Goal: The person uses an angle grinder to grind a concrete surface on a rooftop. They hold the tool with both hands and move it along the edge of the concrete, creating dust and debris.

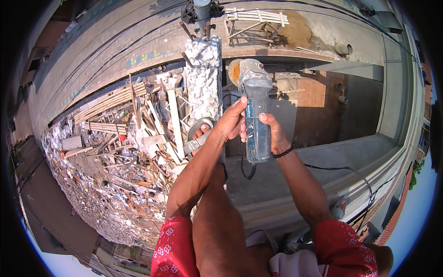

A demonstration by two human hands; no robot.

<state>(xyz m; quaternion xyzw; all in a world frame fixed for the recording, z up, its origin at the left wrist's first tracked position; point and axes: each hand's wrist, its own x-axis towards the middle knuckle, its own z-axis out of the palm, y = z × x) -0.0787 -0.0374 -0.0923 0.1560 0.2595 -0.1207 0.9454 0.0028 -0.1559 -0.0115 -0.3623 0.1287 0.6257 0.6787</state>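
Both hands grip a dusty dark blue and grey angle grinder (256, 138), held upright with its orange-rimmed disc (234, 72) at the top left. My left hand (234, 117) has its thumb along the body's left side. My right hand (273, 129) wraps the right side, thumb on the body. A black cord (249, 171) hangs below the tool. Behind it is a rough, broken concrete post (203, 74) with rusty rebar (186, 58) sticking out. My sandaled foot (198, 131) rests on this concrete at the grinder's left.
Far below on the left lie wood scraps and rubble (115, 152). To the right are a drop to a lower floor (318, 106), a concrete ledge (341, 154) and a looping black cable (364, 182). Overhead-line wires (138, 21) and a wooden trestle (254, 16) appear at the top.
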